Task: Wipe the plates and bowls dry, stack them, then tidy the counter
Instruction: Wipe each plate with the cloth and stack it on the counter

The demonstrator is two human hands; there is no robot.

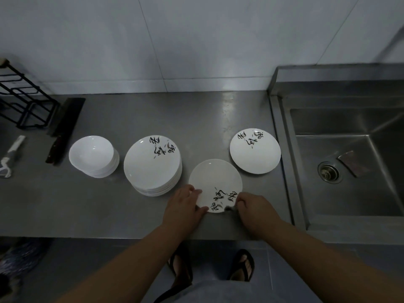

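One round white plate is near the front edge of the steel counter; it has black brush writing and small grey leaf marks on its near side. The left hand grips its left rim, fingers and thumb curled round the edge. The right hand pinches a small grey cloth against the near right rim. Just left stands a stack of plates with the same writing, further left a stack of bowls, plain white; a single plate lies beside the sink

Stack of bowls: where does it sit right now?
In the head view, the stack of bowls sits left on the counter, between the knife and the stack of plates.
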